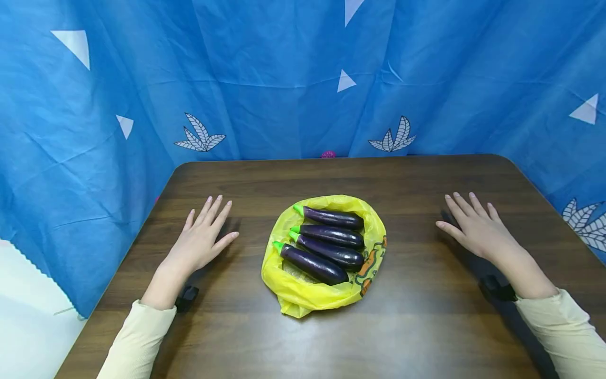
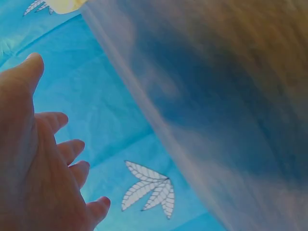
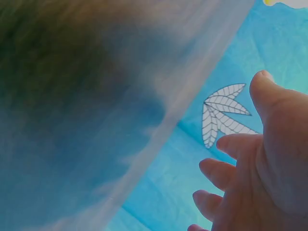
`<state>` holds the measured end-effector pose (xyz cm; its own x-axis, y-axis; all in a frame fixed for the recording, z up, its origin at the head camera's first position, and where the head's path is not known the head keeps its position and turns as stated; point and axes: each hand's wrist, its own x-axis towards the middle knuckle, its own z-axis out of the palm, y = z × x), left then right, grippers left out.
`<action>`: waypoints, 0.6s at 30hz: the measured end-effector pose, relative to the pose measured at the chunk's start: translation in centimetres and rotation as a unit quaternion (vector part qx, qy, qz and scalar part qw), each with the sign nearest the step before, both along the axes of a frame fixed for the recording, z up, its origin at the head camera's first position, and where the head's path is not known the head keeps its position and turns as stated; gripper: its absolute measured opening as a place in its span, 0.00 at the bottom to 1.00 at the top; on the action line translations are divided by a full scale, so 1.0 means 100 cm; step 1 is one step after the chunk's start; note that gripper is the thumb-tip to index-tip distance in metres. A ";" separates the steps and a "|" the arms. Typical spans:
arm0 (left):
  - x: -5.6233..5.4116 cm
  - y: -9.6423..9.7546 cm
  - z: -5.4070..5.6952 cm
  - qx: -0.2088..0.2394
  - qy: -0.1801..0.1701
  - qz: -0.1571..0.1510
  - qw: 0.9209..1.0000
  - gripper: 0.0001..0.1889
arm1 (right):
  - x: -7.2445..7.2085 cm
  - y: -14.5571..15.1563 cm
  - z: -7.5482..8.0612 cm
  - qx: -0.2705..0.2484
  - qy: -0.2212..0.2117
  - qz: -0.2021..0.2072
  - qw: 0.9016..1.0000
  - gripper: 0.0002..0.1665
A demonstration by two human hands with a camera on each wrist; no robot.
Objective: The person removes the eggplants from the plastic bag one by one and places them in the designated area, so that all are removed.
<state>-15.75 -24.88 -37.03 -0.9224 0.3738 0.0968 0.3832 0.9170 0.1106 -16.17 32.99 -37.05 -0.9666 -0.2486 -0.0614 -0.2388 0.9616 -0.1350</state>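
Several dark purple eggplants with green stem ends lie side by side on a yellow plastic bag, whose rim is bunched around them in the head view. My left hand is held out to the left of the bag, fingers extended and thumb apart. On the other side, my right hand is spread the same way, farther from the bag. Neither hand touches the bag or the eggplants. In the wrist views, the left palm and right palm hold nothing.
A brown wood-grain table with rounded far corners bears the bag. Behind it hangs a blue cloth with white triangles and leaf prints. Each wrist wears a black device. A white surface shows at lower left.
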 end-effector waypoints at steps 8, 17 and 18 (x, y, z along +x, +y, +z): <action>0.006 0.010 0.019 0.000 0.013 -0.023 1.000 0.40 | 0.000 -0.011 0.017 0.007 0.010 0.008 1.000 0.47; 0.025 0.039 0.044 0.013 0.035 -0.086 0.996 0.39 | 0.012 -0.030 0.035 0.014 0.038 0.029 0.999 0.47; 0.028 0.042 0.046 0.014 0.036 -0.093 0.995 0.39 | 0.013 -0.033 0.036 0.015 0.041 0.032 0.999 0.47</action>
